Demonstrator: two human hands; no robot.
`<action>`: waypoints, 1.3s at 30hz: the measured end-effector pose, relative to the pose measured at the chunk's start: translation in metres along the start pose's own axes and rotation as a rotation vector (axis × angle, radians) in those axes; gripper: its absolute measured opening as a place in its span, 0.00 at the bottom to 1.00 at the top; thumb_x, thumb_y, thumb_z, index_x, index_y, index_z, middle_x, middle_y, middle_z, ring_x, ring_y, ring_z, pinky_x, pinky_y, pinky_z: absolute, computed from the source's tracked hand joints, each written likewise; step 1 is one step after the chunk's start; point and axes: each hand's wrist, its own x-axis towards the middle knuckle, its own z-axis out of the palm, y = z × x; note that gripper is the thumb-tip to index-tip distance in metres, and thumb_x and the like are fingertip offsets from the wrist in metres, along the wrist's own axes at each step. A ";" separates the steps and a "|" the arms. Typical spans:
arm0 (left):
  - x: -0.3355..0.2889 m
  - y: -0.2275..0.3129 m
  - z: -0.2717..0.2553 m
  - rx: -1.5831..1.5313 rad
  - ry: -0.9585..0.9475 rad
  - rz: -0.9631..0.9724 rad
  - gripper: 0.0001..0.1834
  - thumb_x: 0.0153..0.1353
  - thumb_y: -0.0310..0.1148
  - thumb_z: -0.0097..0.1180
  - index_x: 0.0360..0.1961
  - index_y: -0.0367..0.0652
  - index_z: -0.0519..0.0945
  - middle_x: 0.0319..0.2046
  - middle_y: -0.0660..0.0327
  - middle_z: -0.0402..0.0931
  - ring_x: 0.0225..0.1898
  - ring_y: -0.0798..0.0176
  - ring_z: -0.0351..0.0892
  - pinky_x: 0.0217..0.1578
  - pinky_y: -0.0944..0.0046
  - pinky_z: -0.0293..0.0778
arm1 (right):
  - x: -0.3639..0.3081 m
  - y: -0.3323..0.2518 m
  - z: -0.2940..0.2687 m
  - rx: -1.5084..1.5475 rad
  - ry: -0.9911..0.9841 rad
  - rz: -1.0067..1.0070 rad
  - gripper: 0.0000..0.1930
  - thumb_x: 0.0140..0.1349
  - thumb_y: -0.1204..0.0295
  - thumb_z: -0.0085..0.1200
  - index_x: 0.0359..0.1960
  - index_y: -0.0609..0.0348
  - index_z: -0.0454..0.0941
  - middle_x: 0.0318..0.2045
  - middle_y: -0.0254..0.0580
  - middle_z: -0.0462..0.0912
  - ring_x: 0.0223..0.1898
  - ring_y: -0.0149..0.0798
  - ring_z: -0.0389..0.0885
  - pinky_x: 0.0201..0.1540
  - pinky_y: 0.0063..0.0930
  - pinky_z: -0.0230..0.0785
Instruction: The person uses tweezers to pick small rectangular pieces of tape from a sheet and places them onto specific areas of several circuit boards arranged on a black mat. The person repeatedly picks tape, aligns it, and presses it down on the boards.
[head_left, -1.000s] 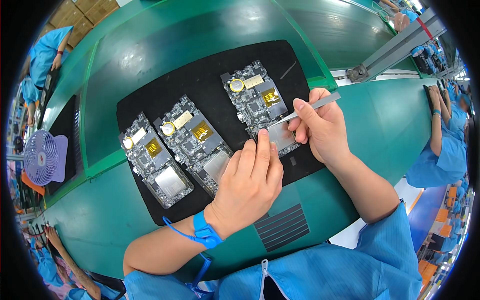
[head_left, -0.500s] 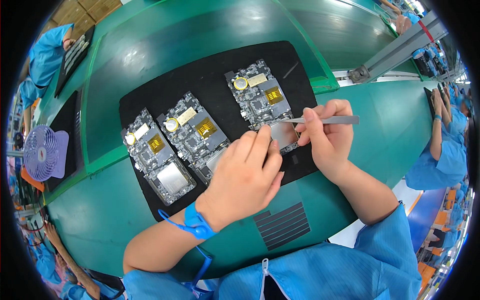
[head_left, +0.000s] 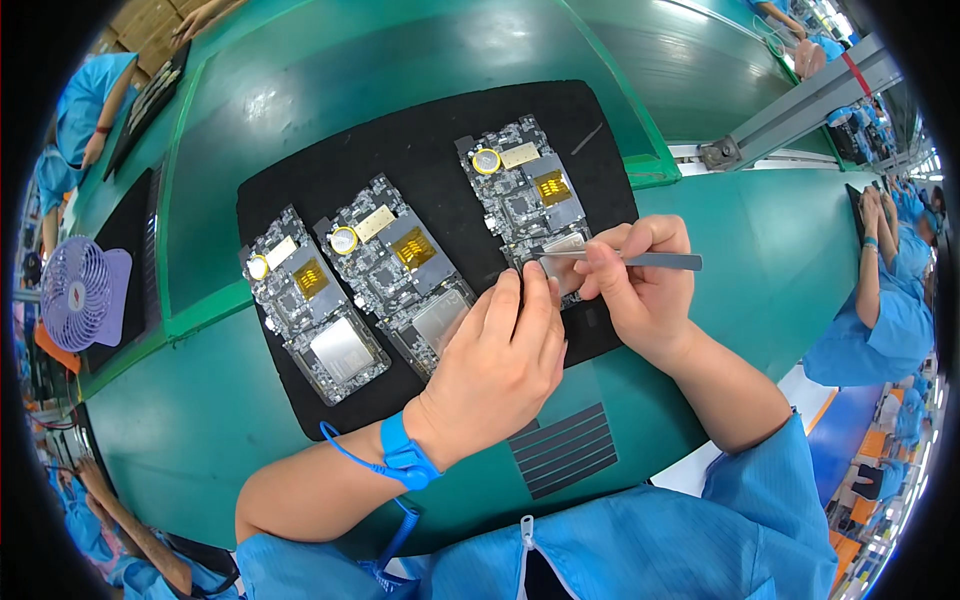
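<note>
Three populated circuit boards lie on a black mat [head_left: 430, 150]. The right board [head_left: 518, 207] carries a round coin cell, a gold patch and a silver metal cover, partly hidden by my hands. My right hand [head_left: 645, 290] pinches grey metal tweezers [head_left: 665, 261], whose tips meet that board near the upper left of its cover. The bent fingertips of my left hand [head_left: 500, 350] press on the same board's left edge, right beside the tips; the thumb side is partly hidden. Left of them lie the middle board [head_left: 375, 280] and the left board [head_left: 290, 310].
Black strips [head_left: 567, 455] on a sheet lie on the green table in front of the mat. A blue wrist strap [head_left: 405, 455] with a coiled cord circles my left wrist. A purple fan [head_left: 80, 300] stands far left. A metal post [head_left: 800, 105] rises back right; co-workers sit on both sides.
The tweezers and my right hand have shifted left and slightly down over the right board. My left hand has moved slightly, exposing more of the middle board's metal cover.
</note>
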 end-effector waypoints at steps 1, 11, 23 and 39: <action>0.000 0.000 0.000 0.000 0.000 0.000 0.28 0.47 0.34 0.61 0.48 0.26 0.75 0.50 0.42 0.70 0.51 0.47 0.70 0.47 0.60 0.74 | 0.000 0.000 0.001 -0.006 0.010 0.004 0.11 0.62 0.80 0.54 0.35 0.60 0.61 0.27 0.43 0.79 0.22 0.24 0.77 0.22 0.17 0.71; 0.000 -0.002 -0.001 -0.098 0.025 -0.015 0.28 0.44 0.33 0.63 0.47 0.28 0.75 0.51 0.42 0.69 0.50 0.46 0.70 0.47 0.58 0.73 | -0.005 -0.001 -0.002 -0.132 0.016 0.009 0.12 0.61 0.79 0.55 0.35 0.60 0.61 0.26 0.42 0.78 0.22 0.26 0.77 0.22 0.17 0.70; -0.027 0.015 -0.042 -0.262 -0.129 0.052 0.23 0.46 0.29 0.63 0.44 0.30 0.76 0.50 0.42 0.70 0.49 0.43 0.71 0.49 0.52 0.70 | -0.034 -0.068 -0.025 0.365 0.150 0.609 0.08 0.66 0.75 0.47 0.37 0.56 0.59 0.20 0.44 0.76 0.14 0.29 0.74 0.14 0.16 0.64; -0.084 0.041 -0.042 -0.115 -0.201 0.201 0.20 0.52 0.34 0.60 0.43 0.29 0.78 0.45 0.43 0.75 0.51 0.45 0.73 0.46 0.57 0.76 | -0.100 -0.074 0.012 0.132 0.057 0.635 0.12 0.64 0.74 0.53 0.35 0.59 0.60 0.24 0.35 0.74 0.24 0.22 0.79 0.21 0.13 0.72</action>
